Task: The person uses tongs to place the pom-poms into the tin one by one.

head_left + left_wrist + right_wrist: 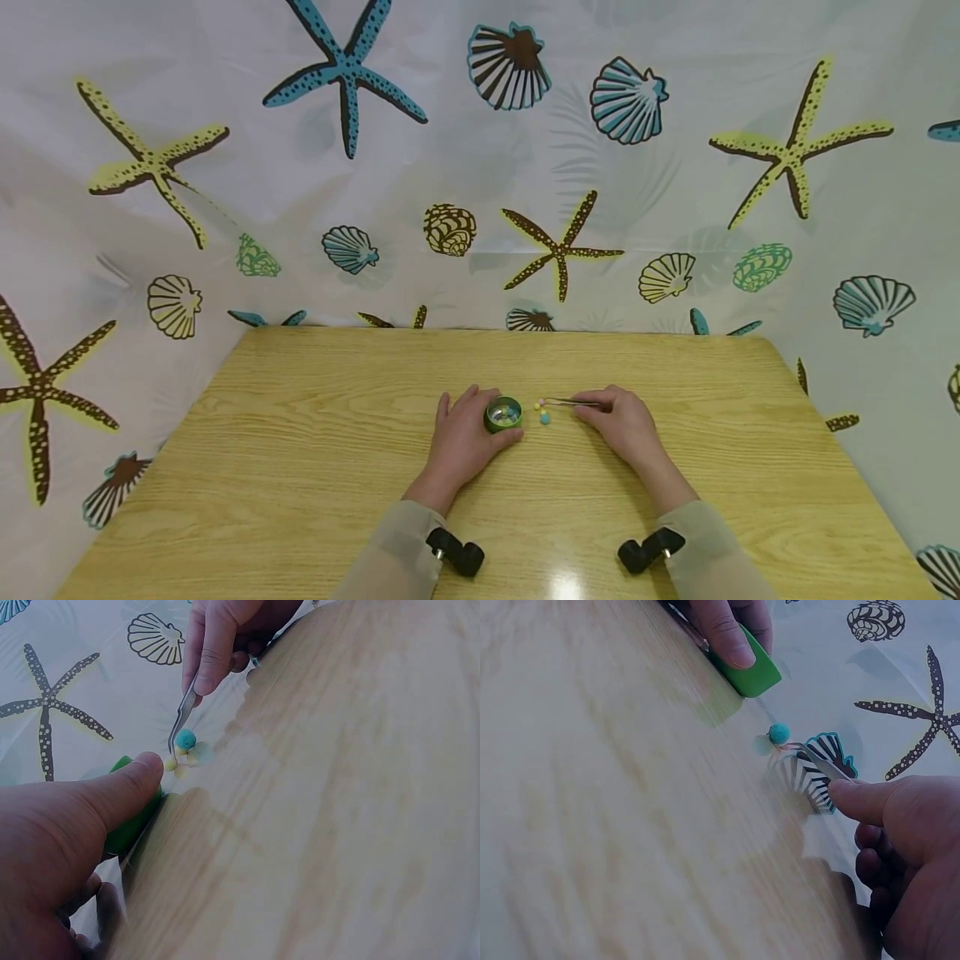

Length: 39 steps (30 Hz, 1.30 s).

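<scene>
A small round green container (757,676), glossy-walled and open-topped, stands on the pale wood-grain table (300,433) with little multicoloured pieces (505,414) inside; the left hand (467,433) curls round it, thumb nearest. The right hand (624,423) pinches slim silver metal tweezers (561,402), their tips at tiny pink (542,402) and yellow balls (170,763) just beside a turquoise ball (778,733); whether they grip one I cannot tell. Bare wood spreads wide either side, its far edge well beyond the hands, meeting shell-printed white cloth (420,283).
</scene>
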Available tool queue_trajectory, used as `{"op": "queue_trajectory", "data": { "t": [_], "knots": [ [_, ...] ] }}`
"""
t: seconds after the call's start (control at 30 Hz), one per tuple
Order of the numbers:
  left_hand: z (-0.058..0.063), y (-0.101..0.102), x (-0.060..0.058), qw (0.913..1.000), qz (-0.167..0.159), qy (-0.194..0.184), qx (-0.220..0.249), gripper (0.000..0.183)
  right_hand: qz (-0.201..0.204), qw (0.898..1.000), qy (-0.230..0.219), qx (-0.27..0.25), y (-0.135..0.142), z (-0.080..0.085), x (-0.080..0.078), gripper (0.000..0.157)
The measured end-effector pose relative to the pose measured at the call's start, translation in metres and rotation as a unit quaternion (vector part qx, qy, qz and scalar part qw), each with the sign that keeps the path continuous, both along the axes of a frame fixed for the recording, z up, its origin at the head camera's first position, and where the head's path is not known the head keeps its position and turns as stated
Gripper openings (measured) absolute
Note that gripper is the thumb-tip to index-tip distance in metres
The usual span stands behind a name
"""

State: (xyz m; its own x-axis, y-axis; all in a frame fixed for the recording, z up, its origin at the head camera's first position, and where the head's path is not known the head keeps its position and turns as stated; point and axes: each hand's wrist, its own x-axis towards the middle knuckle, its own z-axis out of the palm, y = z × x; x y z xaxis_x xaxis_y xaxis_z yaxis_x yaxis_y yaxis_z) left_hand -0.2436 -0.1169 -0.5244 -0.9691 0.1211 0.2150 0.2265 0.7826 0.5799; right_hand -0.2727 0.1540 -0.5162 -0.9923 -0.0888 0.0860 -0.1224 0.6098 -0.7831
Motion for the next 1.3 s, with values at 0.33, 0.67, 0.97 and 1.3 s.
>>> {"op": "queue_trajectory", "data": {
  "t": [0.33, 0.67, 0.97, 1.3],
  "knots": [
    [-0.0006, -0.0004, 0.0, 1.0, 0.0, -0.002, -0.007, 0.074, -0.001, 1.0, 0.003, 0.008, -0.0019, -0.0002, -0.0011, 0.021],
    [-0.0003, -0.0006, 0.0002, 1.0, 0.001, -0.004, -0.007, 0.074, 0.0, 1.0, 0.012, 0.012, -0.0067, 0.0014, -0.001, 0.02],
    [0.0005, -0.001, 0.0001, 1.0, -0.002, -0.002, -0.001, 0.073, -0.001, 1.0, 0.016, 0.018, -0.0081, 0.005, 0.0006, 0.019],
    [0.0002, -0.0005, -0.0003, 1.0, -0.001, -0.004, -0.006, 0.075, 0.0, 1.0, 0.017, 0.019, -0.0066, 0.0038, 0.0003, 0.018]
  ]
}}
